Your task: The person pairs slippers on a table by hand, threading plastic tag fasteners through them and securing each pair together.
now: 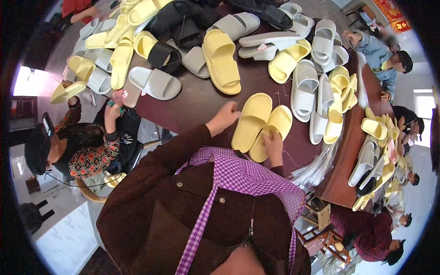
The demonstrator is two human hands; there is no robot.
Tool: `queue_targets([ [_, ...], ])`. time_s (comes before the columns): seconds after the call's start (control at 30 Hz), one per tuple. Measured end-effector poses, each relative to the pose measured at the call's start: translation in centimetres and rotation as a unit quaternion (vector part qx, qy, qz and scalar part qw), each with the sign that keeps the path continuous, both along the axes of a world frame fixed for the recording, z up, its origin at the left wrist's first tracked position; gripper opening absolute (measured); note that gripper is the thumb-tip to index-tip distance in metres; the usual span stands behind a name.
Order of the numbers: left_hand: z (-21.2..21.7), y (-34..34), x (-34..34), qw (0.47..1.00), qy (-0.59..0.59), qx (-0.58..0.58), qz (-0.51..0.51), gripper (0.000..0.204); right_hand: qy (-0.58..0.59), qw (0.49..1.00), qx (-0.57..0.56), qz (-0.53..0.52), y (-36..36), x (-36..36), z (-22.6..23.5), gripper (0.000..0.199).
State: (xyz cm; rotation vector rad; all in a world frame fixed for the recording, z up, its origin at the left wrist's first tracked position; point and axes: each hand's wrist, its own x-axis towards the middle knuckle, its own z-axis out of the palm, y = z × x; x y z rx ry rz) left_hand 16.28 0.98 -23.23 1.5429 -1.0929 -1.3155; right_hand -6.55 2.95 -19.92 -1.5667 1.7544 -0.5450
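Hands steady a yellow slipper pair (261, 126) at the table (192, 103) edge: left hand (224, 117) fingers curled together beside one, right hand (273, 144) pinching the other's heel.

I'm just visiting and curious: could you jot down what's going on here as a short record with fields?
Left hand: open, fingers touching the left slipper of a yellow pair
Right hand: on the heel of the right slipper; grip unclear
Table: dark red-brown, round
Other slippers: yellow, grey and black, scattered
Bundle: pale thin strips at the table's edge
Others: a person in a patterned top at left, more people at right
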Motion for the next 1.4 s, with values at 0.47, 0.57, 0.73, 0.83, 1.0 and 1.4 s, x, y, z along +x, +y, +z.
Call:
queue_targets([
  [0.47,0.1,-3.9,6.9,0.992,-0.023,-0.004,0.127,0.037,0.186,0.971,-0.139,-0.06,-1.7,-2.7,8.0,0.038],
  [0.57,2.4,-5.1,7.5,0.982,0.039,0.04,0.182,0.036,0.297,0.937,-0.115,-0.143,-6.4,-13.0,13.6,0.042],
  [0.73,2.5,-6.6,6.0,0.975,0.173,0.063,0.125,0.04,0.306,0.86,-0.329,-0.241,-8.8,-23.8,21.0,0.033],
  [0.83,2.3,-5.9,4.8,0.964,0.212,0.028,0.159,0.041,0.049,0.927,-0.316,-0.196,-7.1,-18.5,22.0,0.031],
  [1.0,2.7,-3.5,4.0,0.973,0.216,0.009,0.081,0.048,-0.092,0.987,-0.101,-0.078,-4.6,-9.3,12.7,0.028],
  [1.4,3.0,-17.4,13.1,0.888,-0.384,-0.247,0.052,0.068,-0.258,0.944,0.194,0.07,0.3,1.1,2.3,0.027],
])
